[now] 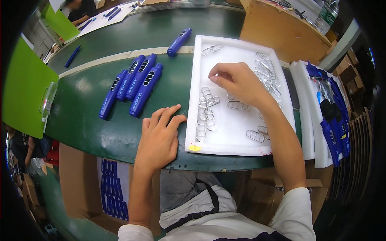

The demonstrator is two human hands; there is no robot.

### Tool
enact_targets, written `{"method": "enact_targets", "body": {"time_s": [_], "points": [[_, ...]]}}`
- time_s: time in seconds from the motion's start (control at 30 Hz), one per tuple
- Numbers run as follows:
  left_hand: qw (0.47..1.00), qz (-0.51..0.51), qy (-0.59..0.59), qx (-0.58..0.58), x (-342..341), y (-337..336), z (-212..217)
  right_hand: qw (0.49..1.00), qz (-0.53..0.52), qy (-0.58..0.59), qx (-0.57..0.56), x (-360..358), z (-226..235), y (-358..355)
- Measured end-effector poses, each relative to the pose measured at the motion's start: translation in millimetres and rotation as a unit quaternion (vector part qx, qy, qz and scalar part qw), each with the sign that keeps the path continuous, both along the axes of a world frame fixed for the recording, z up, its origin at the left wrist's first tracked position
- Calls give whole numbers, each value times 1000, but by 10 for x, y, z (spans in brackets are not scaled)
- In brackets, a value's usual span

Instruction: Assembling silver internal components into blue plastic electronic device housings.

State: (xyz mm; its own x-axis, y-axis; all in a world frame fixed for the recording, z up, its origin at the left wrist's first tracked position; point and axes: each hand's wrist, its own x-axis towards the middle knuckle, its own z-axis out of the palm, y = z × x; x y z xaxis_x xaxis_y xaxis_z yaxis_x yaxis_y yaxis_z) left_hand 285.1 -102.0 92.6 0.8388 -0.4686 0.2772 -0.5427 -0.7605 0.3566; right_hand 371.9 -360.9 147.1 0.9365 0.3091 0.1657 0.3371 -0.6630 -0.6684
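My left hand (160, 134) lies on the green worktop, fingers spread, nothing in them. To its upper left are several blue pen-shaped plastic casings (142, 82), side by side and slanted, each with a silver-framed oval window. My right hand (237, 82) hovers over a white foam tray (192, 120), thumb and forefinger bent together in a pinch. Whatever is between those fingertips, if anything, I cannot make out. Silver oval frames with crossbars (206, 114) lie loose in the tray, in a cluster along its left side and a pile (265, 70) on the right, partly behind my hand.
Another blue casing (179, 42) lies beyond, across a pale strip. A cardboard box (78, 180) below the worktop holds rows of blue casings. At the right, foam trays (307, 120) carry blue parts and tools. A green panel (26, 86) borders the left; a person (82, 12) sits far off.
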Motion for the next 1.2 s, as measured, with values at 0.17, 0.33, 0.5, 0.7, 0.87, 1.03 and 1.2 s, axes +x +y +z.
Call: {"method": "enact_targets", "body": {"time_s": [0.17, 0.33, 0.5, 0.7, 0.87, 1.03, 1.2], "points": [[1000, 1, 5, -15, -8, -16, 11, 1000, -1, -5, -4, -7, -7, -3], [990, 1, 60, -125, 392, -105, 74, 1000, 14, -7, -5, 11, 17, -5], [984, 119, 115, -68, 1360, -377, 128, 1000, 10, -5, -6, -3, 3, -52], [977, 176, 117, -15, 1975, -534, -4, 1000, 26, 6, -1, 20, -1, -24], [980, 179, 84, -14, 2108, -628, -29, 1000, 25, 2, 2, 6, 13, -33], [971, 191, 145, -22, 2147, -643, 40, 1000, 28, -3, 1, 6, 14, -39], [978, 183, 92, 48, 2129, -713, 98, 999, 34, 21, -15, 0, 5, -25]]}}
